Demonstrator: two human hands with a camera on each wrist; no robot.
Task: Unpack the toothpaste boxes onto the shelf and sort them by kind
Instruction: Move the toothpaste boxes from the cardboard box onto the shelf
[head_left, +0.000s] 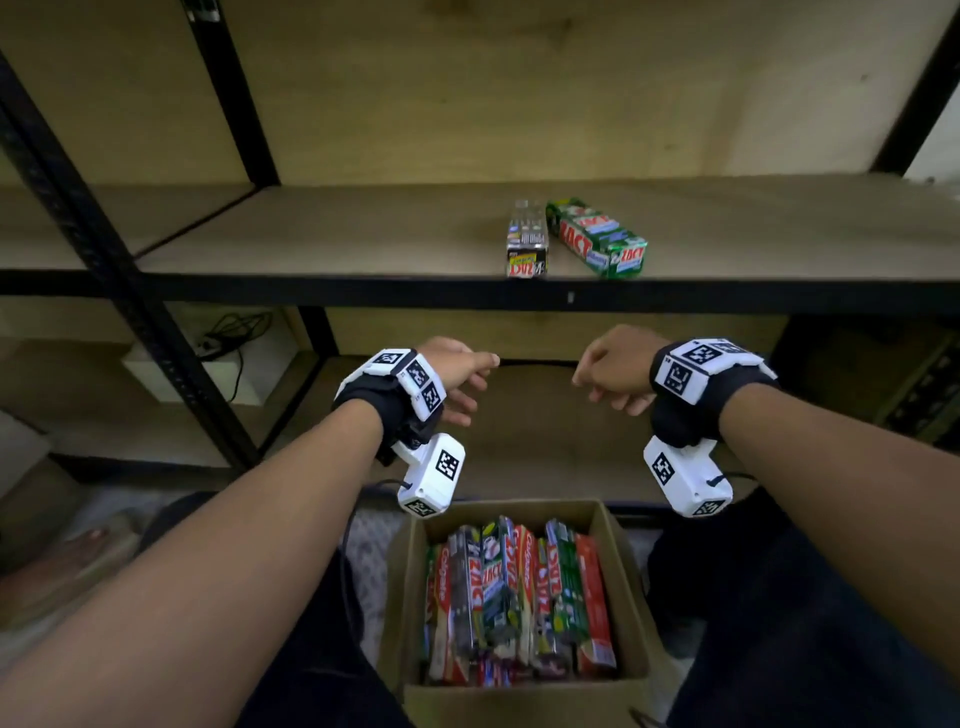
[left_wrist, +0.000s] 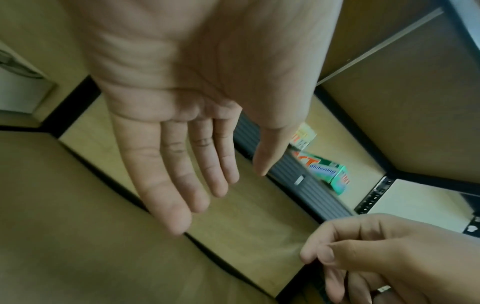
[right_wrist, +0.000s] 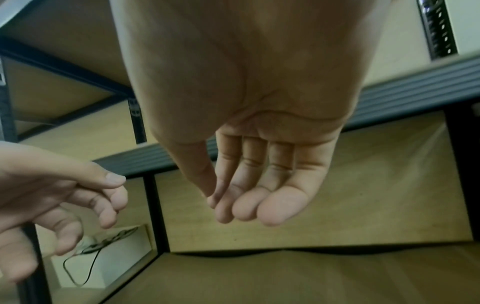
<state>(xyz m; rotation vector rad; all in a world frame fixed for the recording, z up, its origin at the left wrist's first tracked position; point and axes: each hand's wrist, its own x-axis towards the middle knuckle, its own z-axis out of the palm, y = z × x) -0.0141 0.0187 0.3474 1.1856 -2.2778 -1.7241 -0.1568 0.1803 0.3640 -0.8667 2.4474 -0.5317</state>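
Observation:
A cardboard carton (head_left: 623, 582) below my arms stands packed with several upright red, green and black toothpaste boxes (head_left: 519, 597). On the shelf board (head_left: 363, 234) above lie a black toothpaste box (head_left: 527, 244) and, to its right, a green one (head_left: 597, 236), also seen as the green box (left_wrist: 327, 170) in the left wrist view. My left hand (head_left: 462, 379) and right hand (head_left: 608, 374) hover empty between the shelf's front rail and the carton. The left hand's fingers (left_wrist: 182, 174) are straight. The right hand's fingers (right_wrist: 249, 195) hang loosely curled and hold nothing.
Black metal uprights (head_left: 104, 260) frame the shelving at left and right. A white box with a black cable (head_left: 223, 353) sits on the lower shelf at left. The front rail (head_left: 727, 296) runs just above my hands. My knees in dark trousers flank the carton.

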